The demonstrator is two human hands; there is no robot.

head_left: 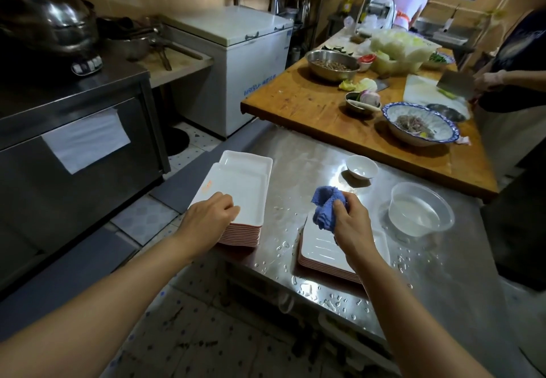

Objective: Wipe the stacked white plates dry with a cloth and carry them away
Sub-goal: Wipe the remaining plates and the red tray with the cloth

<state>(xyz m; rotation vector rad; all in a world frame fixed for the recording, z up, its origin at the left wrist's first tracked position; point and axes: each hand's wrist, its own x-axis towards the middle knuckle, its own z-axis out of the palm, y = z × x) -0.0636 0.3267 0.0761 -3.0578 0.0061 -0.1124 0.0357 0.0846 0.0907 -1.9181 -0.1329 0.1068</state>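
Left hand [211,218] gripping the tall plate stack's [242,188] near edge, right hand [351,224] clutching blue cloth [326,207] right of the stack, over a shorter plate pile [322,252] on the wet steel desk [310,153]

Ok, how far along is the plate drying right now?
Done: can't tell how many plates are dry. In hand: the right hand grips the blue cloth over the short stack; the left hand holds the tall stack's top plate. Left: water drops dot the steel table; both stacks remain uncarried.

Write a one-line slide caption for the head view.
Left hand holds tall plate stack; right hand grips blue cloth.
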